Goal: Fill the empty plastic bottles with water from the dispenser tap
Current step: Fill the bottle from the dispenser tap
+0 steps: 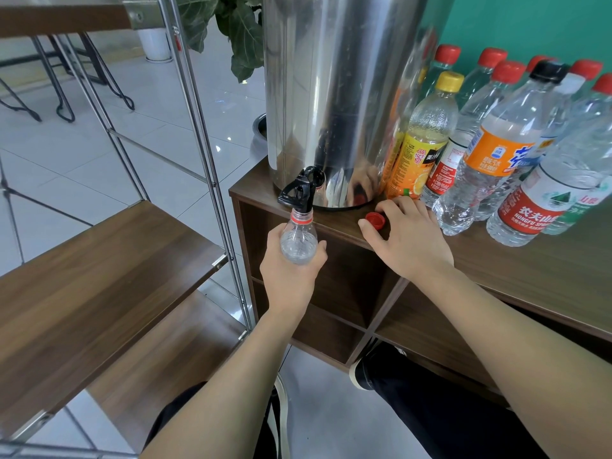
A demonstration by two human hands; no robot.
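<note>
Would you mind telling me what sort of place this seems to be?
Probably an office or canteen drinks corner: a steel dispenser with a black tap stands on a wooden cabinet, bottles line a green wall, beside a tiled floor.

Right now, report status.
Left hand grips open bottle under tap. Right hand rests by red cap. Nothing in the way.

Red label on the water bottle nearest my right: "NONGFU SPRING" under white Chinese characters. Orange-labelled bottle: blue and white Chinese characters, not legible to me. Juice bottle, yellow label: Chinese print, too small to make out.
</note>
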